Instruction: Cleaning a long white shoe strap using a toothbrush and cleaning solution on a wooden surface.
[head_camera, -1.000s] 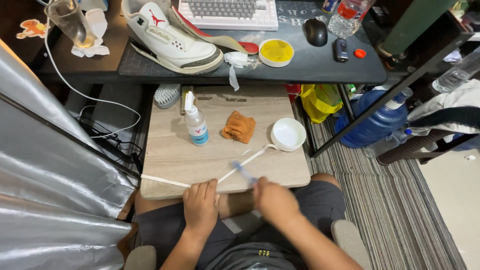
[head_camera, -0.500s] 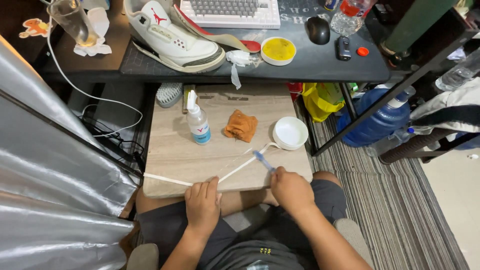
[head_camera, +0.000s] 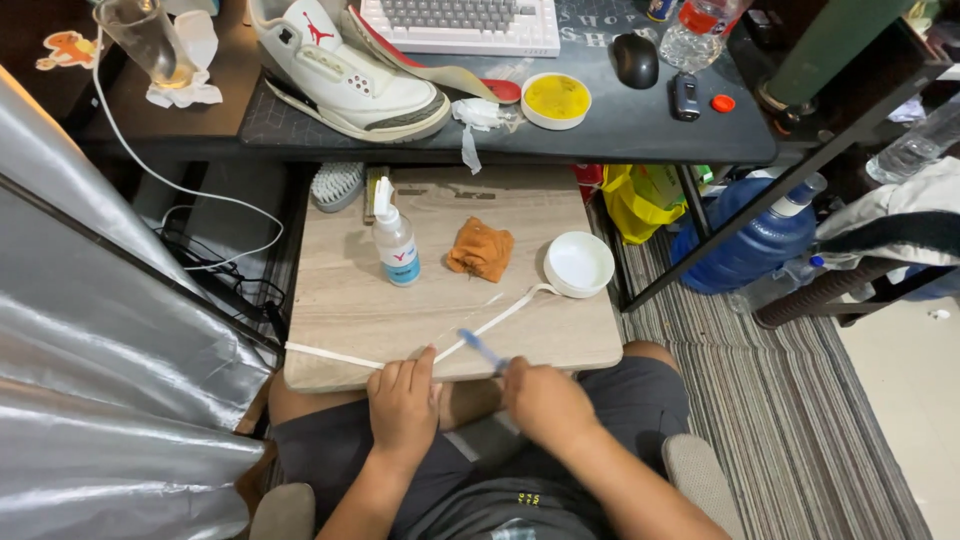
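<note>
A wooden board (head_camera: 400, 310) lies across the person's lap. On it, toward its far edge, stand a spray bottle (head_camera: 395, 240), an orange cloth (head_camera: 481, 248) and a white bowl (head_camera: 579, 264). A white shoelace (head_camera: 480, 328) runs from the bowl across to the board's near left edge. At the near edge, the left hand (head_camera: 403, 402) pins the lace with closed fingers; the right hand (head_camera: 545, 400) grips a blue toothbrush (head_camera: 482, 349) over the lace.

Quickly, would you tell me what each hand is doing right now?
Left hand: closed, pinning the white shoelace to the wooden board.
Right hand: closed on a small blue brush.
</note>
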